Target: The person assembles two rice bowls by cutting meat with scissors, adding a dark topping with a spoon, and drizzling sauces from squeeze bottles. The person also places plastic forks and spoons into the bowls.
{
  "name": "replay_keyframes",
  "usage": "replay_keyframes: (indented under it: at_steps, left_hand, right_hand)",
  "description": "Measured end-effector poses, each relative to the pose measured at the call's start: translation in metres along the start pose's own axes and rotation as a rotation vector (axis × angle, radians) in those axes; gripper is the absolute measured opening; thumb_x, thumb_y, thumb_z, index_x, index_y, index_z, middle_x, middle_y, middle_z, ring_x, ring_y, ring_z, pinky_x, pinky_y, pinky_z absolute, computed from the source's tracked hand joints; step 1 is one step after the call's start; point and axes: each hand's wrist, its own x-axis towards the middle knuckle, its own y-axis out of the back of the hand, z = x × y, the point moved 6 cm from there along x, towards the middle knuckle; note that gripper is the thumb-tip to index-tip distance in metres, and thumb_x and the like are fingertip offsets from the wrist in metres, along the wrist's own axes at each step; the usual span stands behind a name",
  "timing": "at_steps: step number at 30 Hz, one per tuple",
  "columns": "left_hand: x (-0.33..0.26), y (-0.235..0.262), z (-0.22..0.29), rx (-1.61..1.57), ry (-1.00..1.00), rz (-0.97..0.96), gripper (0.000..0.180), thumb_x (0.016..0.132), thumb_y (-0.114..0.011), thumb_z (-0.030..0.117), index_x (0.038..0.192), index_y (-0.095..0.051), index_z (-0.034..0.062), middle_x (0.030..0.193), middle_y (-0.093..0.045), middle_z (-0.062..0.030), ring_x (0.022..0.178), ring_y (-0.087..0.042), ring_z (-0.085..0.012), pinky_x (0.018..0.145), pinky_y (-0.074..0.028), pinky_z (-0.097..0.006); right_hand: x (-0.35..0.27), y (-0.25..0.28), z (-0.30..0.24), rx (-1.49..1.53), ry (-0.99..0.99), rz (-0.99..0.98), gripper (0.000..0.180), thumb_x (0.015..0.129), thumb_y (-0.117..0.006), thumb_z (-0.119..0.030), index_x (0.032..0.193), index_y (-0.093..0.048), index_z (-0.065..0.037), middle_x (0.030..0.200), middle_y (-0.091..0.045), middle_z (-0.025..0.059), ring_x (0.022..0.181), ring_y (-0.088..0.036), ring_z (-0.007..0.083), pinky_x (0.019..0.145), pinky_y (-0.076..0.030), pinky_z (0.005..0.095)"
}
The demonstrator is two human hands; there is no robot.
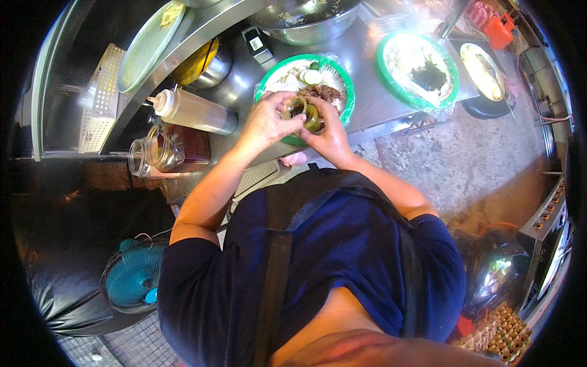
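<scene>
Both my hands are together over the near part of a green-rimmed plate (350, 95) lined with clear plastic. My left hand (269, 119) pinches a small clear cup (296, 105) with something dark inside. Beside it, my right hand (329, 136) grips a small yellow-green cup (312, 118); the two cups appear to touch, and fingers hide parts of both. On the plate lie cucumber slices (312, 77), shredded brown meat (323, 92) and white food that looks like rice (286, 82).
Left of the plate lies a squeeze bottle (199, 112), near glass jars (165, 147). A large steel bowl (312, 33) stands behind. Another green-rimmed plate (385, 76) and an oval dish (480, 68) are at right. A fan (131, 275) and egg trays (501, 336) stand lower down.
</scene>
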Motion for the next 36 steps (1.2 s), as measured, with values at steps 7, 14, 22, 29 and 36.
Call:
replay_keyframes:
  at_steps: [7,14,22,29,36]
  left_hand:
    - [0.083,0.022,-0.036,0.226,-0.087,0.235,0.055,0.067,-0.077,0.030,0.112,-0.062,0.0005,0.098,-0.062,-0.0210,0.088,-0.063,-0.0321,0.080,-0.051,-0.039]
    - [0.131,0.000,-0.070,0.374,-0.128,0.244,0.057,0.067,-0.075,0.026,0.115,-0.061,-0.0017,0.104,-0.062,-0.0258,0.095,-0.062,-0.0397,0.089,-0.049,-0.041]
    - [0.146,-0.011,-0.069,0.480,-0.014,-0.141,0.063,0.068,-0.077,0.038,0.117,-0.062,0.0002,0.115,-0.062,-0.0227,0.104,-0.062,-0.0343,0.090,-0.048,-0.039]
    - [0.104,0.015,-0.050,0.377,-0.152,0.204,0.053,0.075,-0.073,0.030,0.116,-0.061,-0.0011,0.112,-0.062,-0.0237,0.103,-0.060,-0.0368,0.090,-0.047,-0.040]
    - [-0.083,0.079,-0.045,0.465,-0.243,1.075,0.056,0.073,-0.078,0.019,0.117,-0.051,-0.0003,0.110,-0.049,-0.0186,0.104,-0.045,-0.0348,0.093,-0.038,-0.044]
  right_hand:
    - [-0.023,0.044,0.044,-0.031,-0.263,0.175,0.059,0.072,-0.076,-0.016,0.120,-0.046,0.002,0.113,-0.052,0.0183,0.106,-0.054,0.0296,0.092,-0.044,0.0369]
    - [-0.031,0.057,0.049,0.093,-0.403,0.192,0.056,0.074,-0.075,-0.015,0.118,-0.047,0.003,0.109,-0.054,0.0173,0.101,-0.057,0.0257,0.087,-0.046,0.0355]
    - [-0.031,0.052,0.064,0.198,-0.368,0.184,0.054,0.076,-0.074,-0.013,0.119,-0.046,0.003,0.110,-0.056,0.0152,0.100,-0.058,0.0218,0.087,-0.047,0.0329]
    - [-0.029,0.055,0.058,0.205,-0.323,0.170,0.054,0.076,-0.076,-0.014,0.121,-0.048,0.001,0.108,-0.057,0.0140,0.098,-0.059,0.0214,0.086,-0.048,0.0332]
    - [-0.011,0.050,0.035,0.312,-0.295,0.112,0.056,0.079,-0.074,-0.013,0.127,-0.047,-0.002,0.114,-0.058,0.0123,0.102,-0.058,0.0187,0.088,-0.048,0.0320]
